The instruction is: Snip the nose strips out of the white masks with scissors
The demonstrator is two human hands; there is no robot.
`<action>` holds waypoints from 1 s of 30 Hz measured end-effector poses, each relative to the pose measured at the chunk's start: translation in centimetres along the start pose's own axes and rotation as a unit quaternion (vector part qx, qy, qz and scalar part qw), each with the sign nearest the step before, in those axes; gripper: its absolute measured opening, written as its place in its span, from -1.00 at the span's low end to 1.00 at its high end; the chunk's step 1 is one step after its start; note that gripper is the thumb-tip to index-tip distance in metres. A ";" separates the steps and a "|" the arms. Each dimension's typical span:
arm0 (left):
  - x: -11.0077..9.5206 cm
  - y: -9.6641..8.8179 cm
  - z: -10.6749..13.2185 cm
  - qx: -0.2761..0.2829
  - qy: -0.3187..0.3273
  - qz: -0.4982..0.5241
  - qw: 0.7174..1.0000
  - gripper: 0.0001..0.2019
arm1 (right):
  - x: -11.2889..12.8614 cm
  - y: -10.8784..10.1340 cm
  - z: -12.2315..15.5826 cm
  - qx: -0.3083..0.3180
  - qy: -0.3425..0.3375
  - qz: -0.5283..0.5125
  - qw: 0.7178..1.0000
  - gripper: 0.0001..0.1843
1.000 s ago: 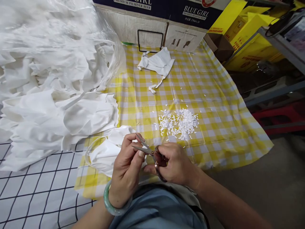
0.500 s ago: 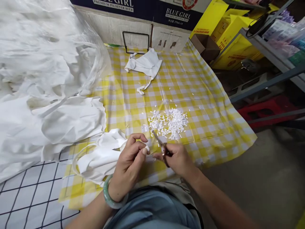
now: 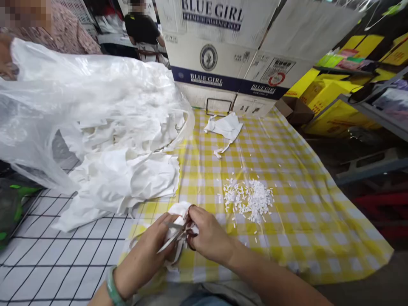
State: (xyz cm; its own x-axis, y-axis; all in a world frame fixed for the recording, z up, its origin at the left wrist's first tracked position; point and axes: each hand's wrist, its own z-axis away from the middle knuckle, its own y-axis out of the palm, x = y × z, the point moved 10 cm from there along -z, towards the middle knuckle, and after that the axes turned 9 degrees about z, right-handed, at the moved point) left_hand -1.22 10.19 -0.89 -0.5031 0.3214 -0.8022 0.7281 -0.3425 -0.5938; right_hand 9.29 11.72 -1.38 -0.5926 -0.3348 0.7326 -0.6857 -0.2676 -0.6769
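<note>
My left hand (image 3: pixel 145 255), a green bangle at its wrist, is closed on a white cloth piece (image 3: pixel 179 208) at the near edge of the checked tablecloth. My right hand (image 3: pixel 208 238) grips scissors (image 3: pixel 168 242) by brown handles. Their blades are parted and point left, against the cloth and close to my left fingers. Part of the cloth is hidden behind both hands. To the right lies a pile of tiny white cut bits (image 3: pixel 259 199). Farther back rests another white cloth piece (image 3: pixel 228 126) with a thin strap.
A heap of white cloth (image 3: pixel 137 178) spills from a clear plastic bag (image 3: pixel 105 80) on the left. A person's hand (image 3: pixel 7 57) is at the bag's far left. Beer cartons (image 3: pixel 219 55) stand behind the yellow checked tablecloth (image 3: pixel 287 229). Shelving (image 3: pixel 376 110) is at right.
My view has tilted up and turned left. My right hand has brought the scissors over to my left hand, which now grips the cloth piece; before, the hands were apart.
</note>
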 end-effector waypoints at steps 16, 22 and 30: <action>-7.3 1.8 -19.1 -0.114 0.095 0.162 0.976 -0.60 | -8.0 -15.9 -6.3 -0.126 0.118 -0.011 0.985 -0.91; -6.6 4.7 -13.4 -0.093 0.087 0.121 0.985 -0.69 | -6.2 -10.6 -0.4 -0.190 0.097 0.101 0.972 -0.88; 1.3 -14.3 -3.5 -0.385 -0.053 -0.205 0.899 -0.57 | -6.0 -11.0 -3.0 -0.142 0.114 0.019 0.983 -0.61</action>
State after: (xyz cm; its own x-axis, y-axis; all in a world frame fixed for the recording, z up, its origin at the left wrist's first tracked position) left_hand -10.66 18.58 6.75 -0.8140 0.1817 -0.5517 0.5577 0.5098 -0.6550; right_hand 19.13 19.42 1.93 -0.6768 -0.1202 0.7263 -0.7328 0.0152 -0.6803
